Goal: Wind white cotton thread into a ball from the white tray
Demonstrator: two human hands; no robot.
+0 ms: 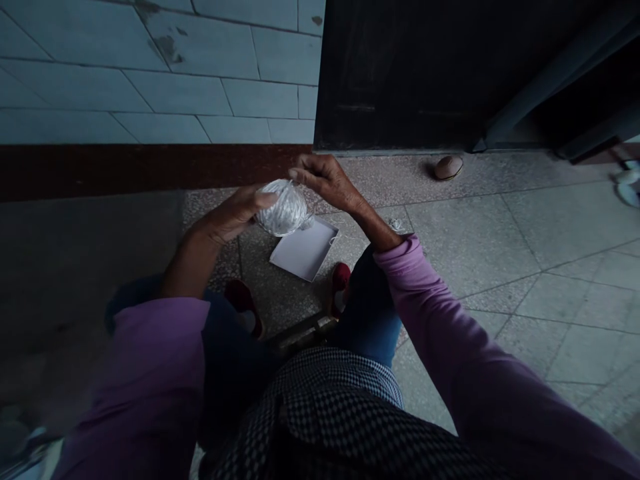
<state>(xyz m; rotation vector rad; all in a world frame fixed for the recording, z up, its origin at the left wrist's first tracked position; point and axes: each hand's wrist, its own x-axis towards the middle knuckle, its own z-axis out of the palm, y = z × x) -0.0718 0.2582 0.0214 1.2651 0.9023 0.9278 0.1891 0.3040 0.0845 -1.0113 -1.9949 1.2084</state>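
A ball of shiny white yarn (283,209) is held up in front of me, with my left hand (243,208) wrapped round its left side. My right hand (325,179) is at the ball's upper right, its thumb and forefinger pinched together at the strand. The strand itself is too thin to follow clearly. Beneath the ball, a shallow white box (307,250) lies open on the floor between my feet. A smaller greyish bundle (307,222) shows at the box's far edge, partly hidden by the ball.
A small white tangle (395,225) lies on the floor beyond my right forearm. Farther right, a brownish rounded object (449,167) sits near the dark door (400,80). A tiled wall (190,93) rises ahead. My red shoes (341,277) flank the box.
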